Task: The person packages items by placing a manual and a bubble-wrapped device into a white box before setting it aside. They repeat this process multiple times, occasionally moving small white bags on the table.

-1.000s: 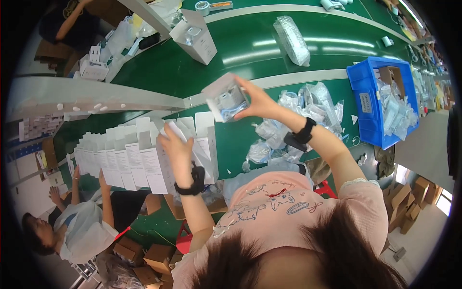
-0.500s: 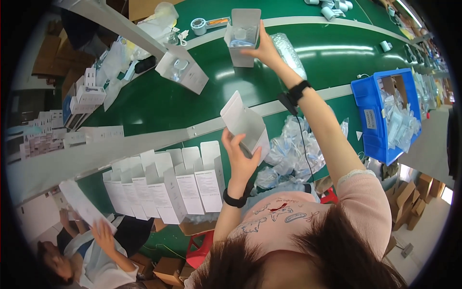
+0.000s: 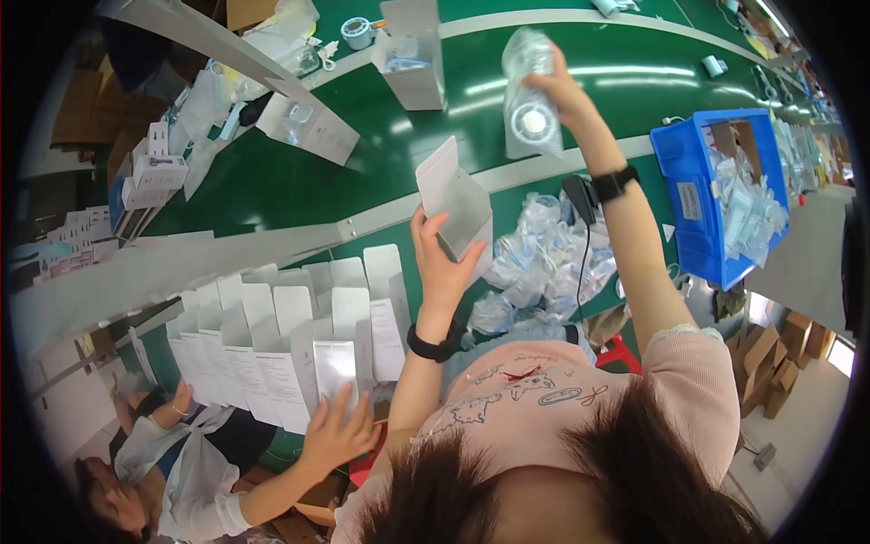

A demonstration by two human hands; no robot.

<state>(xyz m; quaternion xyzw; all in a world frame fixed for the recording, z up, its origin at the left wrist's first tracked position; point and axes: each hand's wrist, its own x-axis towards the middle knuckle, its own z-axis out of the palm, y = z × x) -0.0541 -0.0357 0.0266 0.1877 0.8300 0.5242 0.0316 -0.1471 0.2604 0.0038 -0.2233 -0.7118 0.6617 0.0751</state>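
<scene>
My left hand (image 3: 442, 270) is closed around an open white carton (image 3: 471, 218), its lid flap standing up and its opening tilted toward me. Nothing shows in the visible part of its inside. Farther off on the right, my right hand (image 3: 562, 89) grips a clear bubble-wrap pouch (image 3: 528, 68) from its right side. Through the lower end of the pouch shows a round, pale device with a white centre. Beyond my left hand, a white carton (image 3: 419, 86) stands open with a clear-wrapped item in it. Another filled open carton (image 3: 322, 131) leans to its left.
A row of open white cartons (image 3: 272, 363) stands at left, where a co-worker's hand (image 3: 340, 437) touches one. Clear plastic bags (image 3: 544, 258) lie right of my left hand. A blue bin (image 3: 666, 172) holds more bags. A pale metal rail (image 3: 353, 227) crosses the green table.
My right hand has left the far carton and moved right, lifting the bubble-wrap pouch off the table. My left hand still holds its carton. The co-worker's hand has reached the carton row.
</scene>
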